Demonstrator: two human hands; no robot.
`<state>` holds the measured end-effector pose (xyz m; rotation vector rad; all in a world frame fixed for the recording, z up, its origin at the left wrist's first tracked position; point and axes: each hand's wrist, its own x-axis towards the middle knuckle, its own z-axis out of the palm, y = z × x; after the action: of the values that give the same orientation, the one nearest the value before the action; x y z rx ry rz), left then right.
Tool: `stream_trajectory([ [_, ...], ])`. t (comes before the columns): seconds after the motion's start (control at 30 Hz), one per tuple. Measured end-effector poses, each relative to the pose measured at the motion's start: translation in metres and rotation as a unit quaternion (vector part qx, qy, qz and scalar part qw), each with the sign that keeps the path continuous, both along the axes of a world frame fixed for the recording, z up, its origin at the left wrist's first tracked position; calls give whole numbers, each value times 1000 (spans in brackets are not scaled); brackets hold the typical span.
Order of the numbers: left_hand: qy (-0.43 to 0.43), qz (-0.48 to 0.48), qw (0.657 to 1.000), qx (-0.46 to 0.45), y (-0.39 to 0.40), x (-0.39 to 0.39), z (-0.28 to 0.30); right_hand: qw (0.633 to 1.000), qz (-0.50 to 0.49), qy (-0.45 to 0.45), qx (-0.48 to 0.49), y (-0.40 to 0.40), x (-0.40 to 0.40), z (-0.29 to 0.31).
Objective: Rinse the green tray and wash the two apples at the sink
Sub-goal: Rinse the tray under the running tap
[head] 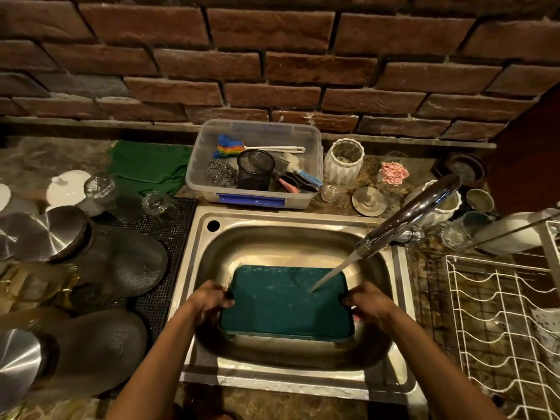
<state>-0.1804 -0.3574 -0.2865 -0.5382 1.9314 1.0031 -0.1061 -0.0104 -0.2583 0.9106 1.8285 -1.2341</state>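
On the far left of the mottled stone surface, upturned grey textured bowls and brushed steel lids crowd a black mesh mat, which runs right up to the left rim of the stainless steel sink. The left forearm reaches in over the sink's near edge, and the left hand grips the left short edge of the flat dark-green rectangular tray, fingers curled round it with the thumb on top. The tray sits low inside the basin, roughly level, with open steel showing beyond its far edge and a narrower margin at the near side. A thin stream of water from the chrome tap spout lands on the tray's right half — droplets speckle the green face. The right hand grasps the opposite short edge in the same way, close to the basin's right wall. Behind the sink stands a clear plastic tub of scrubbing tools; to the right lies a white wire dish rack. The apples cannot be made out.
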Motion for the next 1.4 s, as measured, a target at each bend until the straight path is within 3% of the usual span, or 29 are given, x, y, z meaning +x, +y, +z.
stream_trajectory([
  [0.1, 32, 66, 997, 20, 0, -10, 14, 1000, -10, -7, 3, -10, 12, -22],
  [0.5, 149, 124, 981, 21, 9, -19, 3, 985, -134, 104, 37, -25, 7, -33],
  [0.8, 69, 162, 984, 14, 16, 14, -48, 981, -73, 166, 63, -5, 0, -3],
  [1.17, 33, 87, 995, 19, 0, 14, -24, 998, 49, 6, 27, -12, 3, -17],
  [1.4, 49, 128, 989, 56, -3, -6, 0, 997, 47, -49, 23, -18, 14, -29],
])
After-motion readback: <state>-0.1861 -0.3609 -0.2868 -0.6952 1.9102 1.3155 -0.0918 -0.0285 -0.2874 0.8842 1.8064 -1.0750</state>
